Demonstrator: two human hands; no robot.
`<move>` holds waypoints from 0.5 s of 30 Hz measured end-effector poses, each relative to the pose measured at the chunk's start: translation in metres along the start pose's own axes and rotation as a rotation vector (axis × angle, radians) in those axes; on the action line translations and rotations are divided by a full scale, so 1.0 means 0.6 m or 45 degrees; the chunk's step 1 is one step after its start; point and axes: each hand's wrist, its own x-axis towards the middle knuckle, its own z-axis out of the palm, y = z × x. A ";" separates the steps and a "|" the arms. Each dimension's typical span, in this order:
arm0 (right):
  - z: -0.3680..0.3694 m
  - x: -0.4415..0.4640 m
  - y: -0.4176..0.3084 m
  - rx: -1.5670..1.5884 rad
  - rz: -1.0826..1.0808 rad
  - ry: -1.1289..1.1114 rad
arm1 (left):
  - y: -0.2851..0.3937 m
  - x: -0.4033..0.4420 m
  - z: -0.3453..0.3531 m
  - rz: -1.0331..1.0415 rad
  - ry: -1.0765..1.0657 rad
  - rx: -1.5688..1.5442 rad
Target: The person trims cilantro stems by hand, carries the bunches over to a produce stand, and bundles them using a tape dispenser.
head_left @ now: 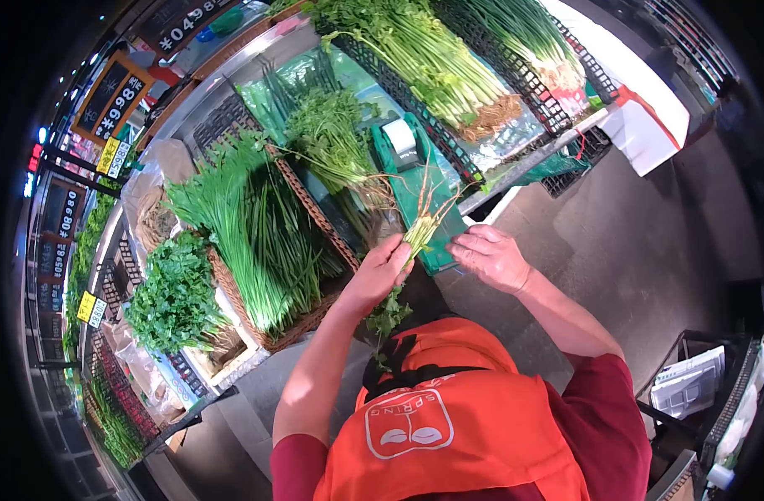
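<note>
So the person in the orange apron [465,422] has a cilantro bunch [419,234] in the left hand [382,269], fingers closed around the stems. It's upside down, basically: the thin tan roots stick up over the green tape dispenser [400,144] with the white roll, and the leaves dangle below the fist near the apron. The right hand [492,257] is just beside the stems but not touching them, fingers loosely bent and spread a bit. Can't tell if there's anything small in it.

Left of the dispenser there's a feathery herb bunch [328,134] with its roots toward the hands, then a wicker-edged basket [307,200] full of long garlic chives [261,242], and a heap of leafy parsley-like greens [172,292] past that. On the other side, black plastic crates [549,104] hold pale-stemmed celery [432,71] and scallions [532,42], roots facing the aisle.
</note>
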 end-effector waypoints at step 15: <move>-0.064 -0.022 -0.054 -0.038 -0.006 0.025 | 0.007 0.028 0.078 0.404 -0.182 0.778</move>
